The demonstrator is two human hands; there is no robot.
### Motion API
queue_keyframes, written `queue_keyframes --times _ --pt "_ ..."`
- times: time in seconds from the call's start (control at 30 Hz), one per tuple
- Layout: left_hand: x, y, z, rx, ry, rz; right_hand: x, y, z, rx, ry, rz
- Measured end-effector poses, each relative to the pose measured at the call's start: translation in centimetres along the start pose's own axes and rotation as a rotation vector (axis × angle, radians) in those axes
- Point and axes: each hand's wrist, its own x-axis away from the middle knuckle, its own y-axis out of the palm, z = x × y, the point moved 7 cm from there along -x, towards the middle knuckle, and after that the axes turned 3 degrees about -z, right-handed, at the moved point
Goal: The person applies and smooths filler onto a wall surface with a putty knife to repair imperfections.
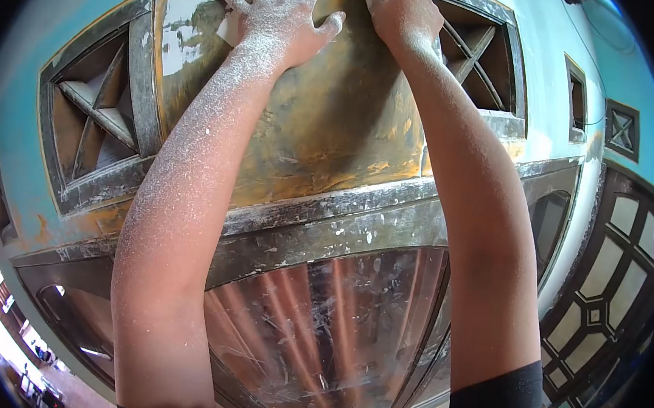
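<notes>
My left hand [276,15], coated in white dust, lies with fingers spread against the upper wall. Some fingertips run past the top of the view. To its right, my right hand [408,16] is raised to the same wall with its fingers curled. A small pale bit shows at those fingers, but the top edge cuts it off and I cannot make out what it is. Between and below the hands is a wall patch [318,120] stained brown and orange, with scraped spots. White powder also covers my left forearm.
Wooden vents with crossed slats sit on both sides, a left vent [98,108] and a right vent [478,55]. Below runs a worn wooden ledge [327,204] above a glass pane [326,325]. A paned door [601,291] stands at far right.
</notes>
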Motion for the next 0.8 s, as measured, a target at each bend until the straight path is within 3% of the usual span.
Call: queue_keyframes --times 0.37,0.4,0.53,0.63,0.7,0.73,0.8 --pt "-1.2 1.8 -0.9 0.016 -0.008 0.045 1.1 -0.2 1.4 -0.145 -0.065 0.12" --pt "-0.9 0.7 -0.6 0.005 -0.033 -0.095 0.8 1.2 3.4 0.078 0.013 0.145" --pt "-0.1 -0.2 -0.3 0.029 0.007 0.033 1.9 0.7 3.3 0.08 -0.043 0.151" --pt "-0.8 2.1 -0.9 0.008 -0.041 -0.124 1.7 1.1 2.9 0.121 -0.051 0.109" --pt "-1.3 3.5 -1.3 -0.084 0.081 0.349 0.3 1.6 2.4 0.158 -0.1 0.051" --pt "-0.7 1.1 -1.0 -0.091 0.084 0.348 -0.4 1.2 1.6 0.152 -0.096 0.052" --pt "-0.5 -1.1 -1.1 0.047 0.087 -0.003 -2.7 1.2 0.2 0.114 -0.066 -0.073"
